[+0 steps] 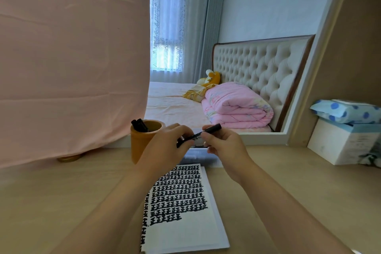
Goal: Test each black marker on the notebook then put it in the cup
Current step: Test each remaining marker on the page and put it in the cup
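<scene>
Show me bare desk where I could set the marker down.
Bare desk lies right of the notebook, up to the white box, and left of it, before the pink cloth. Crowded behind the notebook, around the cup.

Tufted headboard (255, 64), curtained window (167, 27)

**A pale wooden desk and what rests on it**

The light wood desk (288, 181) carries an open notebook (185, 222), lying flat below both hands and half filled with black marks. An orange-brown cup (142, 140) stands just beyond the left hand (167, 142). A flat grey object (203, 158), too blurred to identify, lies under the right hand (224, 144). Far right of that hand sits a white box (338, 144). Far left of the left hand, a pink cloth (72, 57) hangs to the desktop over a round base (70, 158).
</scene>
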A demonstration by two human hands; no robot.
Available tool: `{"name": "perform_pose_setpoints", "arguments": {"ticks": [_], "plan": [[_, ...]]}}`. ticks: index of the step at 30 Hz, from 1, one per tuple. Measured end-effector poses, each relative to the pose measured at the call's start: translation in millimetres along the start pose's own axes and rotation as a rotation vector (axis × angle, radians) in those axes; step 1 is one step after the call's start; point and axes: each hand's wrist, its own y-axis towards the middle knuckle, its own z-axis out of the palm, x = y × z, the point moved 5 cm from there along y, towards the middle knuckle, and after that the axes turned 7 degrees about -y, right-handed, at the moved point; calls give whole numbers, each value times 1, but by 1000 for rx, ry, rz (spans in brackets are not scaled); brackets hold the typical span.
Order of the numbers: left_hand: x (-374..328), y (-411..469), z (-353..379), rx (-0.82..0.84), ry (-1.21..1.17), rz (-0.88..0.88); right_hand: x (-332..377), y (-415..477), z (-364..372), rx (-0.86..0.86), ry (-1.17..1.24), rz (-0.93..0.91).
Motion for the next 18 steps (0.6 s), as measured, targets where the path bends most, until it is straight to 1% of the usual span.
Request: {"name": "perform_pose_setpoints", "arguments": {"ticks": [3, 5, 9, 11, 14, 15, 18], "plan": [[-14, -9, 1, 79, 0, -12, 8, -10, 6, 34, 40, 9], [-22, -17, -2, 109, 36, -14, 13, -18, 9, 46, 10, -10], [-26, -41, -18, 68, 120, -53, 20, -34, 13, 81, -150, -96], [-27, -54, -27, 31, 139, -68, 17, -43, 18, 131, -291, -124], [-30, -73, -36, -24, 168, -71, 9, -61, 27, 247, -634, -162], [-31, -78, -37, -35, 176, -62, 6, -68, 30, 292, -715, -177], [-31, -91, -36, -26, 212, -24, -3, -81, 36, 365, -863, -204]]}}
